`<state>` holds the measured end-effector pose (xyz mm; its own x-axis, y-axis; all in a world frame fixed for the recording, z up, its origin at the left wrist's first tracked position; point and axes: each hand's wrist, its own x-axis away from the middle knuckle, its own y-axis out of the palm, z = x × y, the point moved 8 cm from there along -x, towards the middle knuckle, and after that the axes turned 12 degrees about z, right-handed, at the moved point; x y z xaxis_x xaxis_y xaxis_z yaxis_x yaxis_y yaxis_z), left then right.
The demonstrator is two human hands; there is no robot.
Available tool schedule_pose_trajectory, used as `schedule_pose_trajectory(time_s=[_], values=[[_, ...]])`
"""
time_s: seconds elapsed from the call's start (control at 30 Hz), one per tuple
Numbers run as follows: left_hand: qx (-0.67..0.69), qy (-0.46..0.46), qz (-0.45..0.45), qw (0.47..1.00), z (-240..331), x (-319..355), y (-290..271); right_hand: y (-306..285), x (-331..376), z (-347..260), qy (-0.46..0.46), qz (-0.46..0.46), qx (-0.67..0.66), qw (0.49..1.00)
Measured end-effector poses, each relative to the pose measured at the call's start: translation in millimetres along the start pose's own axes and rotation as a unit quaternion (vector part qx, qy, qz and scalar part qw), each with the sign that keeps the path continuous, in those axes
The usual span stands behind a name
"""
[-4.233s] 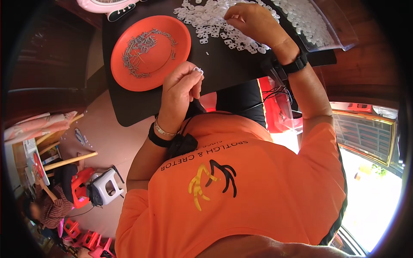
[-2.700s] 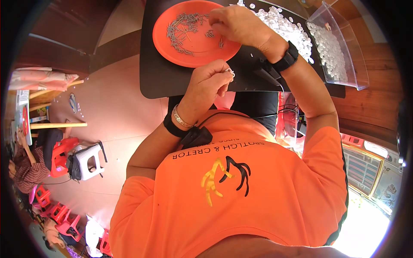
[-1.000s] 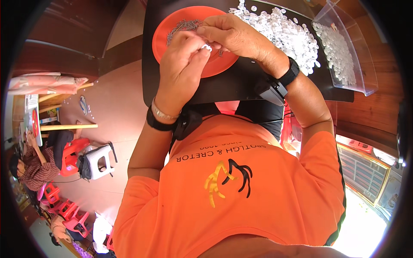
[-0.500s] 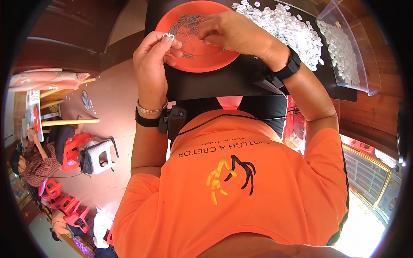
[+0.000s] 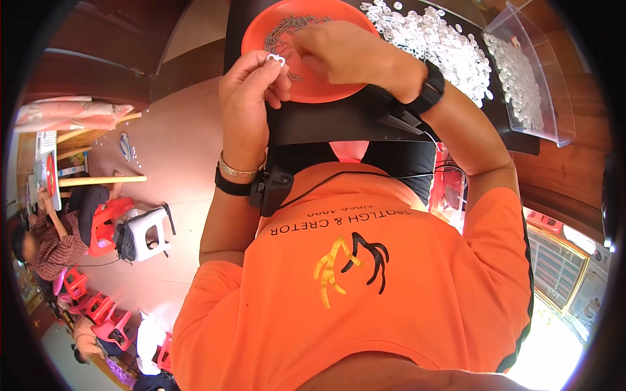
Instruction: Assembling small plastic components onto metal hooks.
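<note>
My left hand (image 5: pixel 248 98) pinches a small white plastic piece (image 5: pixel 276 58) with ring-like holes between thumb and forefinger, at the near left of an orange-red bowl (image 5: pixel 323 93). Grey metal nails (image 5: pixel 290 26) lie scattered in the bowl, mostly toward its far side. Over the bowl, my right hand (image 5: pixel 365 58) is curled, thumb and fingers drawn together just right of the white piece. What those fingertips hold, if anything, is hidden by the hand and blur.
Right of the bowl spreads a heap of small white plastic pieces (image 5: pixel 437 45) on the black table (image 5: pixel 313 127). A clear plastic bin (image 5: pixel 554 111) with more white pieces stands at its right. Another person (image 5: pixel 55 244) sits at far left, near stools (image 5: pixel 153 238).
My left hand has shifted slightly right with the white piece. My right hand has turned, its fingers curling in closer to that piece. The bowl appears a little farther right and up.
</note>
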<state>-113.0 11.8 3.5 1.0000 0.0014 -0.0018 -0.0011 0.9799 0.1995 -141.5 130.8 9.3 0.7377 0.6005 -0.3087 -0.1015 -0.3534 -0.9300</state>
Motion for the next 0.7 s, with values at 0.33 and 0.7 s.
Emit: schedule_pose_trajectory(time_s=[0.33,0.7], values=[[-0.006,-0.007,-0.084,0.996,0,17,39,-56,47,21,0.249,0.148,-0.513,0.808],[0.013,0.016,-0.126,0.992,-2,31,76,-47,86,13,0.318,0.215,-0.57,0.726]])
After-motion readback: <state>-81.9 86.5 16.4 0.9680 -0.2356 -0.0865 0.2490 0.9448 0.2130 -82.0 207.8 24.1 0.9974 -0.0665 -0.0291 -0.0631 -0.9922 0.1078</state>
